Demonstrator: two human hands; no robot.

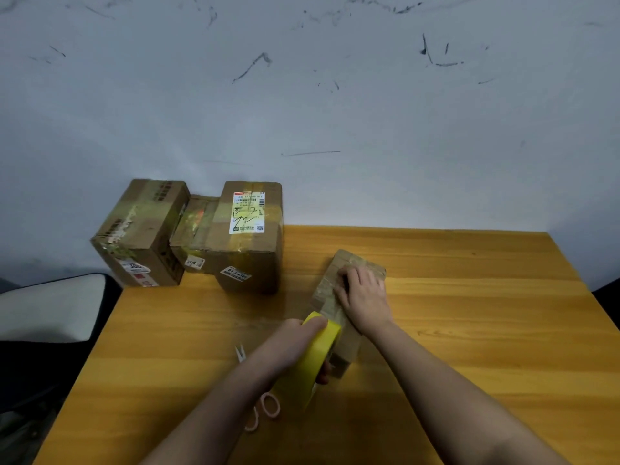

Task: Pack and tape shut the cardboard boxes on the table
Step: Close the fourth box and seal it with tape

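With your right hand (364, 295) pressed flat on the small brown cardboard box (349, 290) at centre-right of frame and your left hand (302, 344) gripping the yellow tape roll (318, 350), uneven pulling may wrinkle the strip.

The scene is being viewed from a single head-worn camera, angled forward and down, close over the wooden table (469, 297) and facing the wall (335, 112).
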